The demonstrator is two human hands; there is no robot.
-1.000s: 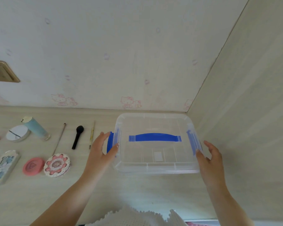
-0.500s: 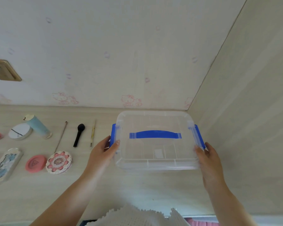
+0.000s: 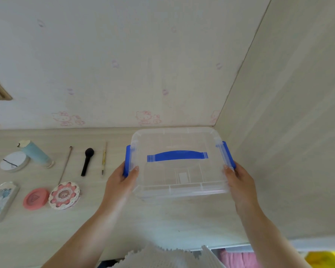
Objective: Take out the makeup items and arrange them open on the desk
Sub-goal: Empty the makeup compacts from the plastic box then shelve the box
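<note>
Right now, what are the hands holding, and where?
Both grip the clear storage box at its blue side latches: left hand, right hand.

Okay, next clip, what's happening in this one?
A person holds a clear plastic storage box with its lid on, at the right end of the desk near the corner. The left hand grips the left blue latch and the right hand grips the right blue latch. The box looks empty. Makeup items lie to the left: a black brush, a pink compact, a flower-patterned compact and a light blue tube.
</note>
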